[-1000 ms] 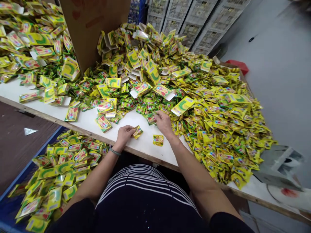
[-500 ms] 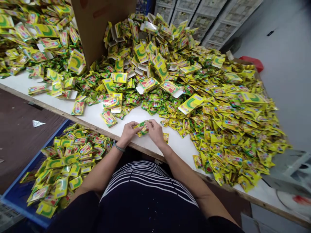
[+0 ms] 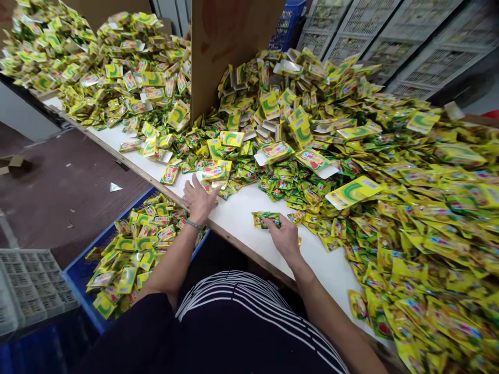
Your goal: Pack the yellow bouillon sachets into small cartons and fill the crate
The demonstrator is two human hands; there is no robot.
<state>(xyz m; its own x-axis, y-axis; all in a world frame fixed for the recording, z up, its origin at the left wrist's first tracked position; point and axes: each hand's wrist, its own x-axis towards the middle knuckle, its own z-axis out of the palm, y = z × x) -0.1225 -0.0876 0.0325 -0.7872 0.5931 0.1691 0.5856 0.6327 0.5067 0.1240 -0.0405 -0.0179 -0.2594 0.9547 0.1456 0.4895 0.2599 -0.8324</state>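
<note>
My left hand (image 3: pixel 199 201) reaches over the white tabletop with its fingers spread and holds nothing. Just past its fingertips lies a small yellow-green box (image 3: pixel 214 172); another box beneath the hand is partly covered by it. My right hand (image 3: pixel 285 238) pinches a few small green and yellow sachets (image 3: pixel 263 219) just over the table; how many is hard to tell. A heap of loose sachets (image 3: pixel 421 239) spreads on the right, close to that hand. Several open-ended boxes, such as a flat yellow one (image 3: pixel 353 192), lie on top of the heap.
A blue crate (image 3: pixel 97 249) full of boxes stands below the table edge at my left. A brown cardboard divider (image 3: pixel 234 52) stands upright between two heaps. Grey-white crates (image 3: pixel 351 31) are stacked at the back, and another pale crate (image 3: pixel 31 285) sits on the floor.
My hands have parted: the left let go of the sachets and moved left toward the boxes, opening. My right keeps the sachets. The view has swung left.
</note>
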